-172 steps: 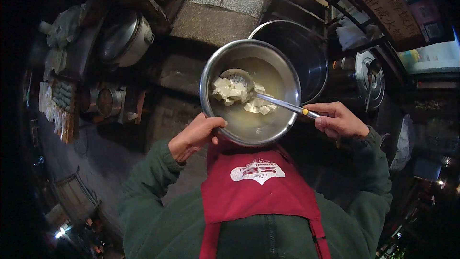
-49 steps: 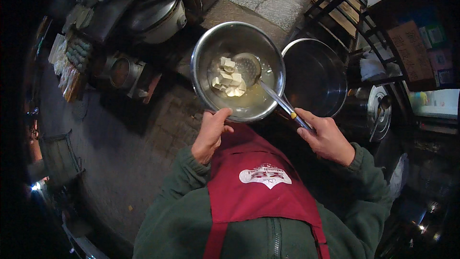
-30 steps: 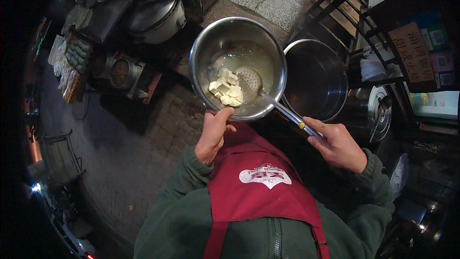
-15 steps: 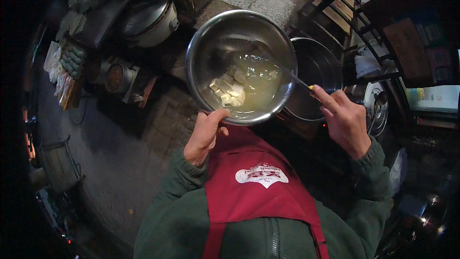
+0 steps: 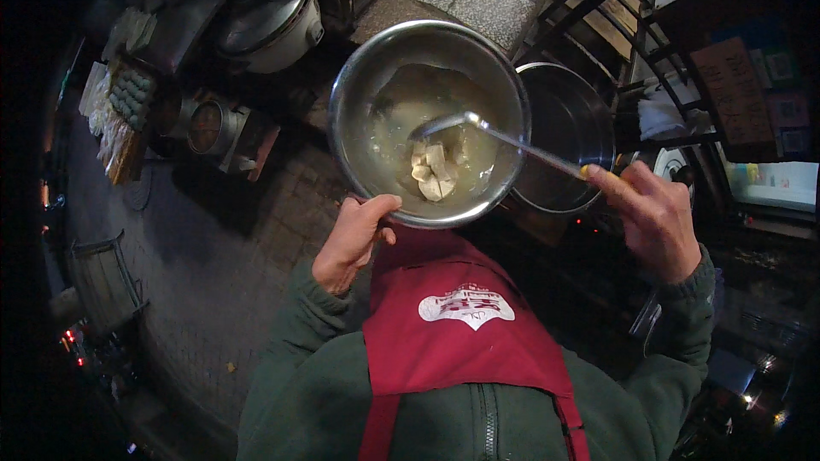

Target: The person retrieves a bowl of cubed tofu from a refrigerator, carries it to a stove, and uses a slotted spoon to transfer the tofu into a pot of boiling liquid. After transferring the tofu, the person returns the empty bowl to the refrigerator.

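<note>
Two hands at work, seen from above, over a red apron [image 5: 465, 333] and green jacket sleeves [image 5: 290, 376]. Left hand [image 5: 352, 235] closed on the near rim of a steel bowl [image 5: 359, 94], thumb hooked over the edge, holding the bowl up at chest height and tilted. Right hand [image 5: 653, 218] off to the side, fingers pinched together on the yellow-tipped end of a long-handled skimmer [image 5: 512, 138]; its shaft crosses the bowl's right rim and its head sits in the bowl. Pale dumpling-like pieces [image 5: 431, 172] lie bunched at the bowl's near inner wall in cloudy liquid. Just beyond the bowl, to the right and lower, a dark metal pot [image 5: 568, 132], partly overlapped by the bowl. Farther left, a rice cooker [image 5: 272, 24] on dim shelving, and a tray of eggs [image 5: 132, 94] beside it. Paved ground below, dark.
</note>
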### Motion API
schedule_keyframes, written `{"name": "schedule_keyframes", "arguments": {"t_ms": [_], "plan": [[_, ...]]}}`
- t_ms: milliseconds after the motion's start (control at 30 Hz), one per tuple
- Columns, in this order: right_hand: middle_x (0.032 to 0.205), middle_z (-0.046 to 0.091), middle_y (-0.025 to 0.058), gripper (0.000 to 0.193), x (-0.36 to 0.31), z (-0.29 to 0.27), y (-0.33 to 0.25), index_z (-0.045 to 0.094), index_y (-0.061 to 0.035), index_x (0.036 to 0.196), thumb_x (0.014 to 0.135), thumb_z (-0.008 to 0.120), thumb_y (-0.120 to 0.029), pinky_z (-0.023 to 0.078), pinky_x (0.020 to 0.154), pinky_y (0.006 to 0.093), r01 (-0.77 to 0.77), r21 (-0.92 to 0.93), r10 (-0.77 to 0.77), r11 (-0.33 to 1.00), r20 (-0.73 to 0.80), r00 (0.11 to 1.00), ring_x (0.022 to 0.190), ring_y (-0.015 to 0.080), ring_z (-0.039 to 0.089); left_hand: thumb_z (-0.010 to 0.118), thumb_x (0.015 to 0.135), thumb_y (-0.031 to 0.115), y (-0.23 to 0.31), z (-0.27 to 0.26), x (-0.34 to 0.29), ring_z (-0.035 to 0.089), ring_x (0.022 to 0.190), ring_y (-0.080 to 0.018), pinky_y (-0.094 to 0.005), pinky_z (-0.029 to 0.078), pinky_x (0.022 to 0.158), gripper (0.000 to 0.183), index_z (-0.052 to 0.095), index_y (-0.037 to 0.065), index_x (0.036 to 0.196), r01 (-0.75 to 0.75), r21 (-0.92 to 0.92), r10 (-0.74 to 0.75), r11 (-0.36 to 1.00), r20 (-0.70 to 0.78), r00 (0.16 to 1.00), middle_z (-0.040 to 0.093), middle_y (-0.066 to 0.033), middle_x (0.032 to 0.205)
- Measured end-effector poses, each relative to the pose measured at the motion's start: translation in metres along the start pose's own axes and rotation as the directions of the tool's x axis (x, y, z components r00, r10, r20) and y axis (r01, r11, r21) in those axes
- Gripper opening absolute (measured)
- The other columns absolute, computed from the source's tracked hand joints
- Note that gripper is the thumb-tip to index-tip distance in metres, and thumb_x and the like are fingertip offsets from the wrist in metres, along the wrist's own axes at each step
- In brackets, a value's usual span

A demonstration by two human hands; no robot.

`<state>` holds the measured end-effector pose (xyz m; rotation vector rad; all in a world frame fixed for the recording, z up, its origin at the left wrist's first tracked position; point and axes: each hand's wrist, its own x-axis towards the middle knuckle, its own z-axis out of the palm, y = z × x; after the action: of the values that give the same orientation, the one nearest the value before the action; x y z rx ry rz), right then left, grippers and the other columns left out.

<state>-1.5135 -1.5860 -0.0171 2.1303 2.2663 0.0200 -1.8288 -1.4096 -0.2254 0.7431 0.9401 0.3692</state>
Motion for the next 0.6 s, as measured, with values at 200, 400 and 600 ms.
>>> {"name": "schedule_keyframes", "arguments": {"t_ms": [200,400,600], "plan": [[0.084,0.062,0.0075,0.054,0.002,0.013,0.008,0.07,-0.0169,0.139,0.086,0.076,-0.002,0.053,0.058,0.0381,-0.15,-0.027,0.149,0.988,-0.035,0.988,0.067,0.0271,0.067,0.068,0.095,0.011,0.0,-0.007,0.002,0.065,0.069,-0.0101,-0.0235,0.05,0.047,0.022,0.071,-0.004,0.11,0.024,0.004,-0.024,1.0,0.012,1.0,0.073,-0.0066,0.093],[0.082,0.065,0.0127,0.05,-0.003,0.015,0.011,0.069,-0.0109,0.138,0.088,0.075,-0.006,0.054,0.063,0.0424,-0.174,0.154,0.155,0.973,0.128,0.98,0.069,0.0325,0.067,0.067,0.094,0.01,0.005,-0.004,0.0,0.065,0.072,-0.0101,-0.0237,0.051,0.048,0.026,0.07,-0.005,0.115,-0.003,-0.002,0.003,1.0,-0.003,1.0,0.074,-0.0067,0.098],[0.099,0.076,0.0215,0.048,-0.002,0.025,0.021,0.067,-0.0039,0.14,0.092,0.071,-0.006,0.057,0.078,0.0412,-0.236,0.445,0.143,0.864,0.233,0.962,0.082,0.0363,0.074,0.067,0.095,0.011,0.01,0.003,0.0,0.066,0.07,-0.0102,-0.0231,0.048,0.048,0.024,0.07,-0.005,0.113,0.027,0.008,-0.027,1.0,-0.037,0.999,0.074,-0.007,0.094]]}}
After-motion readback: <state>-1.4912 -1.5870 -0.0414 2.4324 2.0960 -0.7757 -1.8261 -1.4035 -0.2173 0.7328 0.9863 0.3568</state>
